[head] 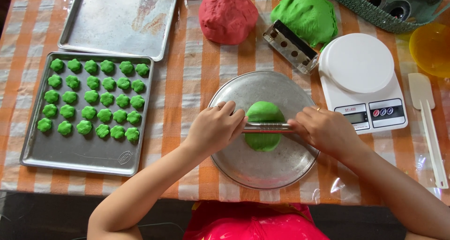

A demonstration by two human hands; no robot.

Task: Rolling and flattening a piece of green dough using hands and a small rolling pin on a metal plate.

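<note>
left hand (214,127) + right hand (326,129): fingers grasping roller (267,127) ends | dough (263,125) on plate (243,167) | judged: press evenly, keep roller level

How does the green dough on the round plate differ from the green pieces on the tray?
The green dough is one large, smooth, flattened round under a metal roller held by both hands; the green pieces are many small flower-like shapes set in rows, untouched. The dough lies on a round plate; the pieces lie on a rectangular tray. Both share the same bright green.
</note>
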